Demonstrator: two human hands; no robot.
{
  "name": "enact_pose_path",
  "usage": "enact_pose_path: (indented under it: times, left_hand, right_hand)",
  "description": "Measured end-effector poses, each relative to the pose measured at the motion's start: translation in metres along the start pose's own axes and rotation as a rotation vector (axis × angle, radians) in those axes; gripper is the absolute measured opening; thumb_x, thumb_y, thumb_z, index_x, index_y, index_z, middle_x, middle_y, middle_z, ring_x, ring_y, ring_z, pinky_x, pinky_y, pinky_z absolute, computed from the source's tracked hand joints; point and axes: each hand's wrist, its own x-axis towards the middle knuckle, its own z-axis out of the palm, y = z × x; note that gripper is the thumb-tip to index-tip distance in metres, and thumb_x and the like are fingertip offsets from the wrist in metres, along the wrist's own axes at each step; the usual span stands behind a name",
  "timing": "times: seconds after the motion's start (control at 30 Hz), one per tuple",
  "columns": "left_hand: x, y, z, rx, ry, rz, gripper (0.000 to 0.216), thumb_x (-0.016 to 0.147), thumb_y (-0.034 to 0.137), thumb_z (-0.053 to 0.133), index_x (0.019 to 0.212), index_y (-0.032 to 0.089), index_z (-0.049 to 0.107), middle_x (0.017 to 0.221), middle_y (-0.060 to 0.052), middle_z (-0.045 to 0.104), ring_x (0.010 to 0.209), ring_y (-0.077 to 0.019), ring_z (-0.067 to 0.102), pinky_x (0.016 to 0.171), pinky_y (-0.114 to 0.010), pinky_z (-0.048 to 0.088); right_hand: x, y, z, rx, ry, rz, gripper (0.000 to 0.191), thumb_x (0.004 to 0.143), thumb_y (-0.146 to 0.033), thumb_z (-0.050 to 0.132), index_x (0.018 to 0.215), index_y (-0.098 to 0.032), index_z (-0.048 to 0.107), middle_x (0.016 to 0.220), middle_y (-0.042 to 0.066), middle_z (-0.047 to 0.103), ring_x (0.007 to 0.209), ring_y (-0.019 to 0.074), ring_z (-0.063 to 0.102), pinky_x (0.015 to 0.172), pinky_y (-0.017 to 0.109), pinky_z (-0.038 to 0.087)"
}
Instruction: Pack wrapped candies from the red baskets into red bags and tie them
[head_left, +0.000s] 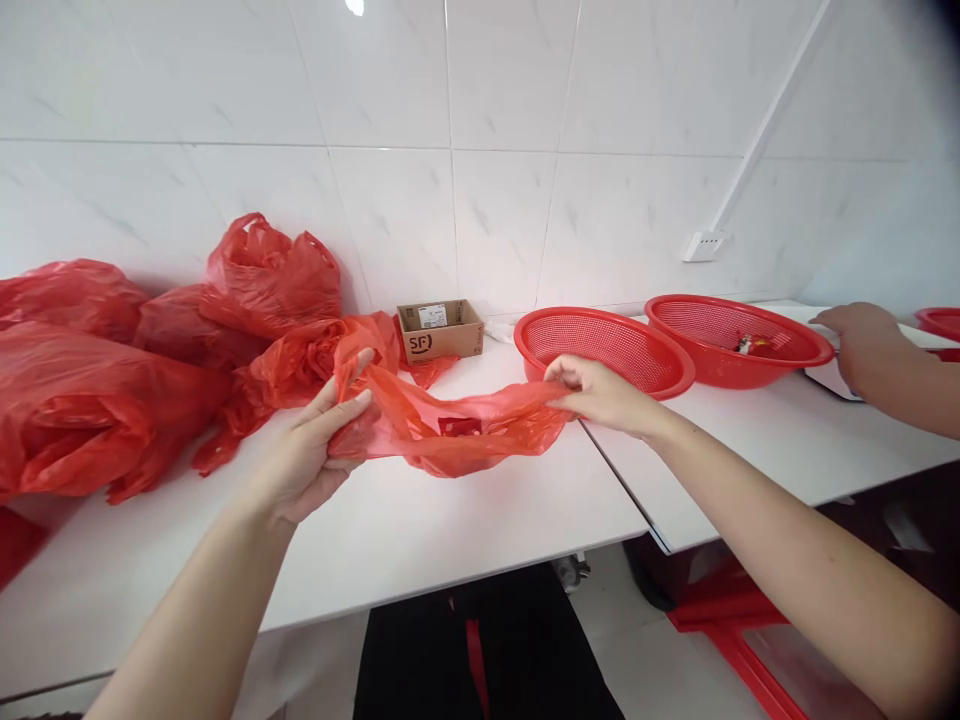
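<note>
our left hand (315, 440) and right hand (600, 396) pinch opposite edges of a red plastic bag (454, 464) over the white table (510, 520), a dark red item (460, 427) within; we judge the step as spreading the bag's mouth; the next move calls for steady tension.

A workroom, apparently, with white tables (480, 520), a shipping carton (450, 343), red bags (277, 280) and plastic baskets (615, 345).

Co-worker's arm (904, 370) cut at right edge; dark-red item (459, 427) in held bag (454, 462) seemingly part-hidden; bits (759, 345) in basket (739, 374) too small.
</note>
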Motion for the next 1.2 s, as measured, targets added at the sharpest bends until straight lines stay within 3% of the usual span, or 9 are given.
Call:
enact_pose_path:
  times: [0.13, 0.23, 0.37, 0.53, 0.7, 0.8, 1.0, 1.07, 1.2]
  left_hand:
    - [-0.011, -0.011, -0.007, 0.115, -0.023, -0.079, 0.056, 0.078, 0.020, 0.073, 0.132, 0.027, 0.057, 0.059, 0.008, 0.041, 0.039, -0.0015, 0.033, 0.032, -0.010, 0.025]
    - [-0.014, -0.019, -0.013, 0.186, -0.053, -0.085, 0.055, 0.081, 0.025, 0.071, 0.133, 0.025, 0.056, 0.059, 0.008, 0.039, 0.042, -0.0027, 0.031, 0.035, -0.011, 0.024]
    - [-0.015, -0.039, -0.017, 0.413, -0.050, -0.068, 0.057, 0.082, 0.038, 0.068, 0.135, 0.025, 0.054, 0.063, 0.006, 0.043, 0.047, -0.0051, 0.034, 0.042, -0.015, 0.027]
    - [-0.005, -0.084, -0.007, 0.966, -0.149, 0.097, 0.033, 0.087, 0.039, 0.056, 0.112, 0.020, 0.066, 0.081, -0.003, 0.062, 0.067, -0.0166, 0.054, 0.059, -0.028, 0.042]
    - [0.019, -0.131, 0.003, 1.127, -0.180, 0.227, 0.013, 0.084, 0.023, 0.052, 0.080, 0.019, 0.063, 0.091, -0.008, 0.065, 0.083, -0.0234, 0.060, 0.072, -0.034, 0.045]
    - [0.024, -0.146, 0.008, 1.223, -0.198, 0.251, 0.011, 0.083, 0.019, 0.051, 0.085, 0.019, 0.061, 0.090, -0.008, 0.066, 0.081, -0.0243, 0.061, 0.070, -0.035, 0.045]
    - [0.022, -0.149, 0.016, 1.405, -0.185, 0.248, 0.018, 0.086, 0.018, 0.049, 0.095, 0.016, 0.064, 0.110, -0.015, 0.064, 0.089, -0.0291, 0.064, 0.068, -0.037, 0.045]
    - [0.022, -0.148, 0.019, 1.447, -0.190, 0.222, 0.017, 0.086, 0.018, 0.051, 0.094, 0.015, 0.065, 0.116, -0.017, 0.062, 0.090, -0.0288, 0.064, 0.070, -0.038, 0.046]
    - [0.029, -0.141, 0.028, 1.491, -0.187, 0.127, 0.014, 0.083, 0.022, 0.062, 0.094, 0.014, 0.065, 0.109, -0.011, 0.064, 0.088, -0.0203, 0.062, 0.073, -0.036, 0.049]
  right_hand:
    - [-0.007, 0.009, 0.015, -0.001, -0.266, -0.001, 0.028, 0.075, -0.034, 0.073, 0.097, -0.020, 0.062, 0.099, 0.005, 0.069, 0.091, 0.0207, 0.065, 0.081, 0.036, 0.053]
    - [-0.010, 0.024, 0.030, 0.195, -0.454, 0.070, 0.038, 0.083, -0.048, 0.066, 0.110, -0.021, 0.067, 0.119, 0.007, 0.067, 0.112, 0.0218, 0.060, 0.098, 0.039, 0.046]
    - [-0.012, 0.043, 0.051, 0.498, -0.429, 0.196, 0.051, 0.089, -0.063, 0.048, 0.107, -0.021, 0.070, 0.113, 0.009, 0.070, 0.104, 0.0202, 0.064, 0.094, 0.038, 0.049]
    - [-0.013, 0.041, 0.066, 0.523, -0.556, 0.174, 0.038, 0.084, -0.053, 0.064, 0.099, -0.019, 0.070, 0.103, 0.006, 0.070, 0.093, 0.0171, 0.065, 0.090, 0.034, 0.050]
    - [-0.013, 0.040, 0.071, 0.508, -0.424, 0.152, 0.046, 0.086, -0.063, 0.054, 0.085, -0.018, 0.066, 0.104, 0.007, 0.067, 0.093, 0.0185, 0.064, 0.089, 0.035, 0.050]
    - [-0.019, 0.050, 0.079, 0.438, -0.370, 0.211, 0.044, 0.086, -0.061, 0.055, 0.089, -0.018, 0.064, 0.101, 0.007, 0.067, 0.090, 0.0182, 0.063, 0.084, 0.035, 0.050]
    - [-0.036, 0.046, 0.079, 0.252, -0.511, 0.181, 0.030, 0.081, -0.045, 0.069, 0.088, -0.018, 0.059, 0.083, 0.001, 0.063, 0.069, 0.0125, 0.057, 0.065, 0.028, 0.045]
    - [-0.041, 0.025, 0.060, 0.249, -0.415, 0.072, 0.026, 0.079, -0.040, 0.071, 0.085, -0.019, 0.057, 0.079, -0.001, 0.061, 0.070, 0.0125, 0.058, 0.068, 0.028, 0.046]
    - [-0.049, -0.028, 0.006, 0.323, -0.031, -0.176, 0.026, 0.074, -0.033, 0.076, 0.091, -0.024, 0.059, 0.083, -0.001, 0.063, 0.078, 0.0137, 0.061, 0.075, 0.029, 0.049]
